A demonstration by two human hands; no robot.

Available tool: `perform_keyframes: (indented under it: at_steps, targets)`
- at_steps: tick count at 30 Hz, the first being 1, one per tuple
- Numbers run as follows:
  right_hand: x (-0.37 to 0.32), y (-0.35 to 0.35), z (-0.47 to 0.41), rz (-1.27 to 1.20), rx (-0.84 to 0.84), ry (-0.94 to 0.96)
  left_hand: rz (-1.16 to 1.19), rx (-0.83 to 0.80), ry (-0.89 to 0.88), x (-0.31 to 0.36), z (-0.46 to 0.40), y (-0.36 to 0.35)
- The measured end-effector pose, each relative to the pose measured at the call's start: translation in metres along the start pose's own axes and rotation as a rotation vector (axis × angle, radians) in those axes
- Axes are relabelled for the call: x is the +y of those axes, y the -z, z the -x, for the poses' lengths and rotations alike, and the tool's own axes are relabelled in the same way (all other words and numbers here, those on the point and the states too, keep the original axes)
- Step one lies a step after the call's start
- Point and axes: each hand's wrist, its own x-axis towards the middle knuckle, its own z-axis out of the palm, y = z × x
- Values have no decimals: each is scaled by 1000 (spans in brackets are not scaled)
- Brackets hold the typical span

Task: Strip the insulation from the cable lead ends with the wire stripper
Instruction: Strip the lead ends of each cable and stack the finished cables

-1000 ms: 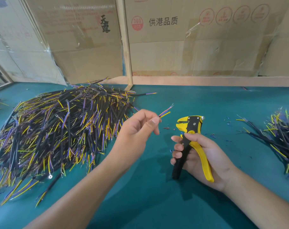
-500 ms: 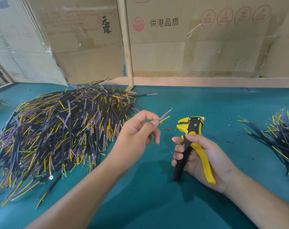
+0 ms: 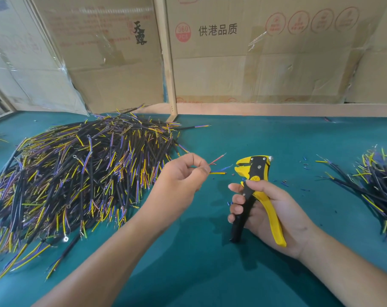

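Leads (image 3: 218,167) newly fanned from left hand (image 3: 181,176)

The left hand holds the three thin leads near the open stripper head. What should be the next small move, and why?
Probably bring the left hand a little to the right, so that one lead, likely the yellow lead, enters the wire stripper. The leads fan out just short of its head, not yet inside, and the right hand holds the handles unsqueezed.

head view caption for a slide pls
Left hand pinches a cable's fanned leads beside the wire stripper gripped in the right hand.
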Motion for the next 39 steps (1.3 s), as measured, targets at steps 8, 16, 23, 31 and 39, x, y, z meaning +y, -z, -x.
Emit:
perform_keyframes:
  at_steps: [8,16,23,31,39]
  targets:
    - [1,1,-1,13,-8,8,-32,-45,-77,0,-2,9]
    - [0,0,0,9,-2,14,-94,-109,-102,-2,-4,11]
    - [0,0,1,23,10,11,-89,-79,-42,-2,-4,14]
    - [-2,-4,10,106,-108,-16,-100,-81,-72,-4,-5,18]
    - [-2,-5,17,108,-197,-34,-116,-30,-62,4,-5,18]
